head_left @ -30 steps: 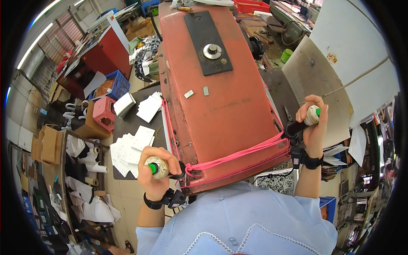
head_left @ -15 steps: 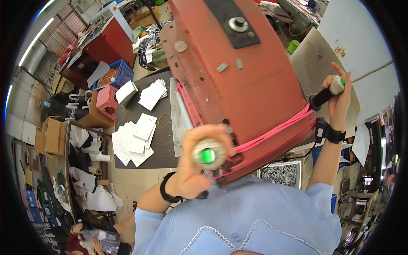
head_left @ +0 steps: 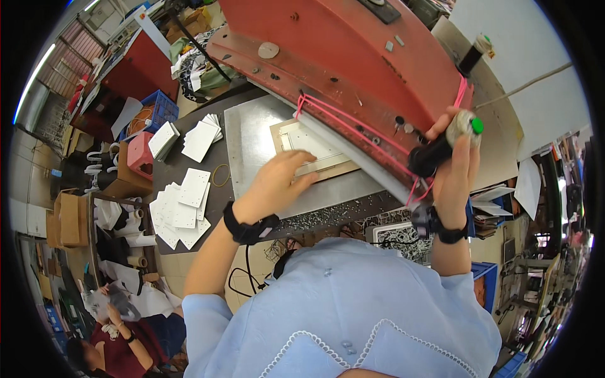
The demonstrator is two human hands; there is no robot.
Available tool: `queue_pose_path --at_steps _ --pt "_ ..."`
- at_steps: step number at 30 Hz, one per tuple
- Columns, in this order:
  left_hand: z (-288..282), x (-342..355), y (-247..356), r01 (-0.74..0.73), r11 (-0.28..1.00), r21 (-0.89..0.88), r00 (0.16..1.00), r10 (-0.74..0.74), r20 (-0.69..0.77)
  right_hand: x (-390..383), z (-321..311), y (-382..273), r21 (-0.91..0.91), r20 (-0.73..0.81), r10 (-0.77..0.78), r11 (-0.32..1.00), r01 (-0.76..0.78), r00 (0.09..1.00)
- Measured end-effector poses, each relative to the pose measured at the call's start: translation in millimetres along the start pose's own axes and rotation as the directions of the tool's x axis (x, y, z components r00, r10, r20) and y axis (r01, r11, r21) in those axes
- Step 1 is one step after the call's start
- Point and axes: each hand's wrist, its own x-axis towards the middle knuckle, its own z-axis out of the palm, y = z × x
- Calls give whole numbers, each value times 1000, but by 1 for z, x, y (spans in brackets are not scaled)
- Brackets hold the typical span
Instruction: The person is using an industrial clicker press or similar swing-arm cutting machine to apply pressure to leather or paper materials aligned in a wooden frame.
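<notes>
A red press arm (head_left: 353,69) is swung off to the right, with two black handles topped by green buttons. My right hand (head_left: 452,183) is wrapped round the nearer handle (head_left: 435,153), its button end sticking out past the fingers. The farther handle (head_left: 474,58) stands free. My left hand (head_left: 271,186) is open, fingers reaching over the metal plate (head_left: 246,135) beside a flat tan cutting die (head_left: 328,168) with a white sheet in it. Whether the fingertips touch the die I cannot tell. Part of the die lies under the press arm's edge.
Loose white punched cards (head_left: 183,214) and two small card stacks lie on the table's left, beside a yellow rubber band (head_left: 220,176). Small grey scraps (head_left: 328,217) litter the front edge. A bin of shreds (head_left: 403,242) stands below. Another person (head_left: 126,343) sits at lower left.
The press arm has swung to the right, uncovering the plate and die. My left hand has let go of the nearer handle; my right hand has moved from the farther handle to it.
</notes>
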Motion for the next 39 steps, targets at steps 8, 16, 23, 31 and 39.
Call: queue_pose_path --at_steps 8,16,23,31,39 --pt "39 42 -37 -19 940 342 984 78 -159 50 -44 13 -107 -390 -12 994 -32 921" --pt "47 41 -39 -149 719 679 970 239 -41 -17 11 81 -749 197 7 646 146 980" --pt "43 41 -50 -160 697 699 958 281 -61 -19 55 133 -778 224 59 612 142 973" --pt "33 40 -41 -62 899 434 971 155 -182 -18 72 120 -749 134 216 661 -43 967" --pt "30 38 -38 -69 911 406 971 154 -182 -20 69 139 -834 142 111 549 59 984"
